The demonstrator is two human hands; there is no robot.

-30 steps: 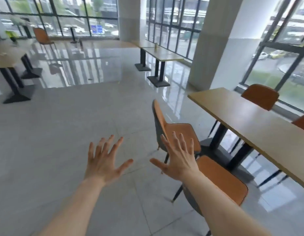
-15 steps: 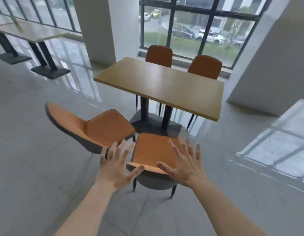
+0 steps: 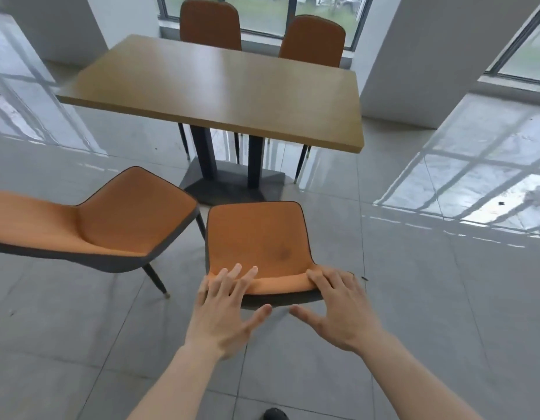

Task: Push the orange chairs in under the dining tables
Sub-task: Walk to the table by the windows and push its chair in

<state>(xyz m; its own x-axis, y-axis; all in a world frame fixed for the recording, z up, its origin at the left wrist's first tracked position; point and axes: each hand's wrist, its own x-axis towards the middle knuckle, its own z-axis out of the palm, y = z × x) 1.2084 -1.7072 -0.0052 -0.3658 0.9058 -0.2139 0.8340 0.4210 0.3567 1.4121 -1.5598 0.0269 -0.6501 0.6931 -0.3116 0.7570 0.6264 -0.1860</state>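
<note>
With both of my hands coming onto the top of the backrest, the near chair [image 3: 258, 241] sits straight ahead at twelve o'clock, its seat facing the dining table [image 3: 220, 86]. My left hand [image 3: 225, 310] rests its fingers over the left end of the backrest edge; my right hand [image 3: 341, 307] does the same at the right end. Both are spread flat with thumbs splayed, not curled around anything, so I read this as a push contact and not a clasp. The hands look about equally near, one on each corner.

What the coming move turns on: the chair stands clear of the tabletop, and the table's dark base [image 3: 232, 183] lies just beyond its front edge at twelve. The seat's front-to-back axis points roughly at the table, perhaps skewed slightly toward eleven.

It has an orange padded seat with a dark outer shell. A second orange chair [image 3: 111, 219] stands at ten o'clock, angled and also pulled out; two more [image 3: 209, 24] sit tucked in on the far side.
</note>
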